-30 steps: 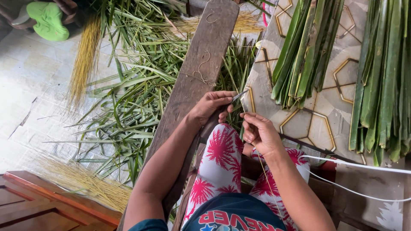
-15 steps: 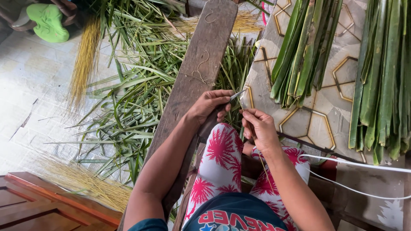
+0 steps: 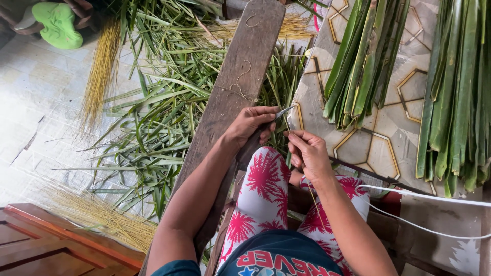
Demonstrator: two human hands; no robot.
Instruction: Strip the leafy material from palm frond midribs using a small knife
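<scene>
Near the middle of the frame the left hand (image 3: 251,127) is closed in a tight grip round a small knife (image 3: 283,113), whose thin grey metal blade pokes out toward the right past the thumb. Just beside it, slightly lower, the right hand (image 3: 306,153) is curled shut, its fingertips pinching a thin, stiff, pale leaf rib (image 3: 313,197) that trails down along the forearm toward the lap; the blade tip sits close above that pinch. Both hands hover over a long, weathered wooden plank (image 3: 240,76) running from the upper centre down to the knees, which are covered in white cloth with red palm prints. To the left of the plank the floor is strewn with loose, narrow green leaf strips (image 3: 158,117), with straw-yellow bundles of ribs (image 3: 102,66) at the upper left and lower left. At the right, flat broad green leaves (image 3: 358,66) lie in neat stacks on a patterned mat (image 3: 383,138).
</scene>
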